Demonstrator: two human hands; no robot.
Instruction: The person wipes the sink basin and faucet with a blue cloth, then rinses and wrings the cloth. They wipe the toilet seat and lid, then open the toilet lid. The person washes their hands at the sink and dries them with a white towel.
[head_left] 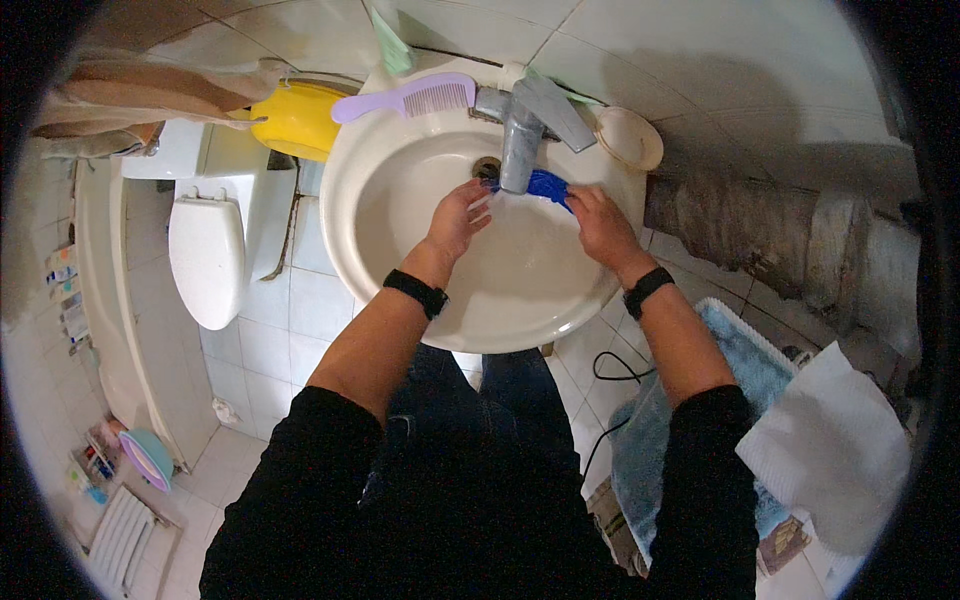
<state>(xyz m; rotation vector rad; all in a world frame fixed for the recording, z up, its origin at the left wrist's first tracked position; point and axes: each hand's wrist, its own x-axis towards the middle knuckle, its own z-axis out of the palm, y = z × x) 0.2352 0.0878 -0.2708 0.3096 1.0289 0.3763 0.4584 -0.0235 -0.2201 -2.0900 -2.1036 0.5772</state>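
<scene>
Apparently mid-rinse, the right hand [603, 228] pinches the blue object [546, 187] under the faucet [522, 145], whether the left hand [460, 219] grips its other end cannot be told, and the next move probably calls for turning it.

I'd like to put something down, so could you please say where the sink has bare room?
The basin looks bare between the left hand, right hand and front rim, and along its left wall. Around the faucet it's crowded: blue object, purple comb, round dish.
</scene>
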